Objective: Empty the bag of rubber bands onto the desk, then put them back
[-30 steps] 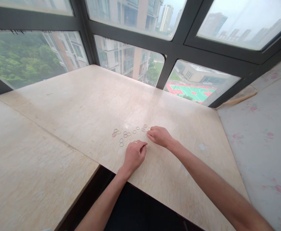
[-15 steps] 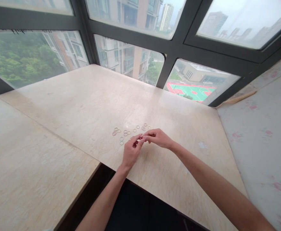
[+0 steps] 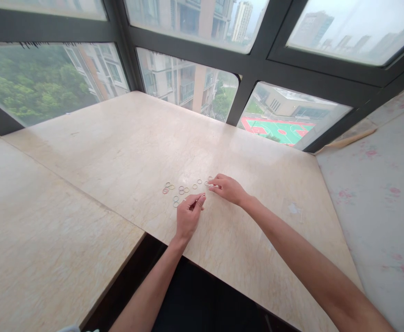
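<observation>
Several small thin rings (image 3: 183,189), pink, yellow and pale, lie scattered on the beige marble slab (image 3: 125,147). My left hand (image 3: 189,215) hovers just in front of them, with thumb and forefinger pinched on a small ring or a few of them. My right hand (image 3: 228,188) rests on the slab at the right end of the scatter. Its thumb and forefinger are a little apart around a ring (image 3: 210,178) that still lies on the stone.
A second marble slab (image 3: 32,240) adjoins on the left, with a dark gap (image 3: 202,299) below me. Dark-framed windows (image 3: 246,69) rise right behind the slab. A flowered cloth surface (image 3: 377,193) lies to the right.
My hands met above the slab half a second ago, fingertips together. Now they have parted: the right hand has gone back to the rings and the left stays pinched.
</observation>
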Tool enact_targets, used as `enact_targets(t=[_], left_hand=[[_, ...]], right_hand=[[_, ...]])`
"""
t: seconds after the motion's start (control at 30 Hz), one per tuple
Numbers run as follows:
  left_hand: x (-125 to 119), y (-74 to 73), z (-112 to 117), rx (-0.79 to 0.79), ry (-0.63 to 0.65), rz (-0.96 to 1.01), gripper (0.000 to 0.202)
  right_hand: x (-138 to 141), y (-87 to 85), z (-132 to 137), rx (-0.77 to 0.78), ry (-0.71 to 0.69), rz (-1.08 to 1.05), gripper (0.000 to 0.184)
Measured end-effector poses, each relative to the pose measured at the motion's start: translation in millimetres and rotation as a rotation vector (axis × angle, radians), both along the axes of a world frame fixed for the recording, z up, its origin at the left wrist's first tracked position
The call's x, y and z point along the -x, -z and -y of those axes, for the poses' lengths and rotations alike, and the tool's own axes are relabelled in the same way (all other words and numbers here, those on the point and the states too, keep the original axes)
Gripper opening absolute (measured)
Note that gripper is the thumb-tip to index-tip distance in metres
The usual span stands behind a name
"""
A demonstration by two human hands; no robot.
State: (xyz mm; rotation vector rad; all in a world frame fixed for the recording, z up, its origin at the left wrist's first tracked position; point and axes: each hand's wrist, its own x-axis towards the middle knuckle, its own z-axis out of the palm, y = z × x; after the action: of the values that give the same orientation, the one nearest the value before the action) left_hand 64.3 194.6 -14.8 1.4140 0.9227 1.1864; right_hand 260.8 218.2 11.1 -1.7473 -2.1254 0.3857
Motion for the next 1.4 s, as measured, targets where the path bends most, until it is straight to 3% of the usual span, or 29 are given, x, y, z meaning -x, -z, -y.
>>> enact_targets(t=[0.17,0.43,0.7,0.77,0.87,0.97,1.07,1.17,1.23,1.4], left_hand=[[1,2.0,1,0.018,-0.023,0.000,0.024],[0,-0.9,2,0.058,-0.037,-0.019,0.025],[0,-3.3,3,0.074,-0.054,0.008,0.025],[-1,-3.3,2,0.104,-0.067,0.038,0.025],[-1,-3.9,0,0.168,-0.096,0.098,0.028],[3,-7.5,-4,0.269,-0.096,0.190,0.032],[10,-14.3,-5,0.535,0.044,0.345,0.031],[14,-21.3,-2,0.777,0.215,0.482,0.025],[14,-24.6,2,0.821,0.257,0.523,0.019],[11,-26.4,4,0.927,0.156,0.624,0.009]], right_hand=[[6,3.0,-12,0.005,-0.073,0.270,0.023],[14,-8.0,-17,-0.032,-0.131,0.514,0.031],[16,-3.1,-18,-0.050,-0.055,0.410,0.024],[13,-1.3,-14,-0.066,-0.003,0.272,0.022],[13,-4.4,-7,-0.030,0.106,-0.200,0.018],[18,-15.4,4,0.065,0.191,-0.597,0.026],[31,-28.1,19,-0.001,0.195,-0.705,0.029],[44,-34.3,34,-0.177,0.046,-0.533,0.023],[49,-33.3,40,-0.230,-0.074,-0.359,0.023],[48,-24.4,45,-0.251,-0.177,-0.013,0.028]])
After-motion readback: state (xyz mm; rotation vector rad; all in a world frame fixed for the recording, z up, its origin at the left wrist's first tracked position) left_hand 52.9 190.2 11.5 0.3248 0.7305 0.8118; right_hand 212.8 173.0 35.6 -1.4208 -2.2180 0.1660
